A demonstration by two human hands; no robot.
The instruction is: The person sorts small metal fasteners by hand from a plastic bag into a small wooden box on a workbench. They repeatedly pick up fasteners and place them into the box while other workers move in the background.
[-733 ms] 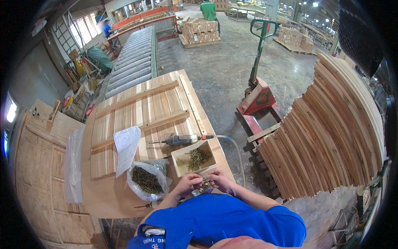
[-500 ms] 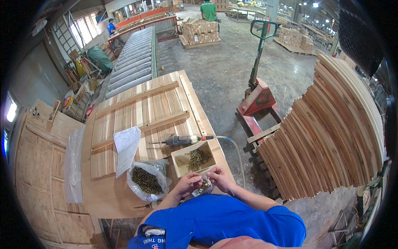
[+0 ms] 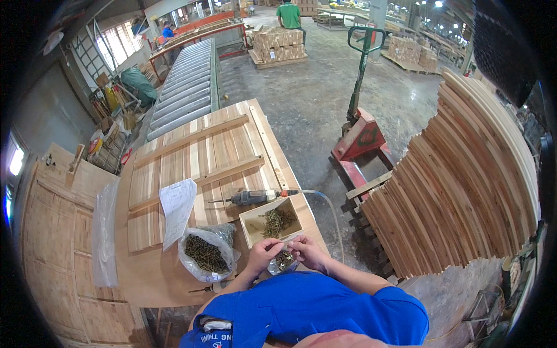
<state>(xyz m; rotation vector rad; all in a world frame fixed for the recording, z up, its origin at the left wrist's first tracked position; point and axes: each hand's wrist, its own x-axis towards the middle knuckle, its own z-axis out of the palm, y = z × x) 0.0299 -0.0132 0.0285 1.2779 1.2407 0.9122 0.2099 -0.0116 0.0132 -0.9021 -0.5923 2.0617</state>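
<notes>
My left hand (image 3: 264, 255) and my right hand (image 3: 308, 254) meet fingertip to fingertip over the near edge of the work surface. Both are closed in a pinch, and whatever sits between the fingers is too small to tell. Just below them lies a clear plastic bag (image 3: 282, 262) of small metal hardware, partly covered by my hands. Right beyond my fingers stands an open box (image 3: 250, 233) with a heap of screws (image 3: 277, 221) inside. To the left, a larger plastic bag (image 3: 231, 264) is full of brass-coloured screws (image 3: 204, 253).
A power driver (image 3: 250, 197) with an air hose (image 3: 332, 211) lies beyond the box, on a slatted wooden panel (image 3: 226, 142). Paper sheets (image 3: 177, 204) rest at left. Another driver (image 3: 217, 286) is near my left forearm. Stacked boards (image 3: 458, 191) and a pallet jack (image 3: 361, 139) stand right.
My hands have shifted very slightly, still pinched together above the small bag. Far off at left, the person in blue has moved to the right.
</notes>
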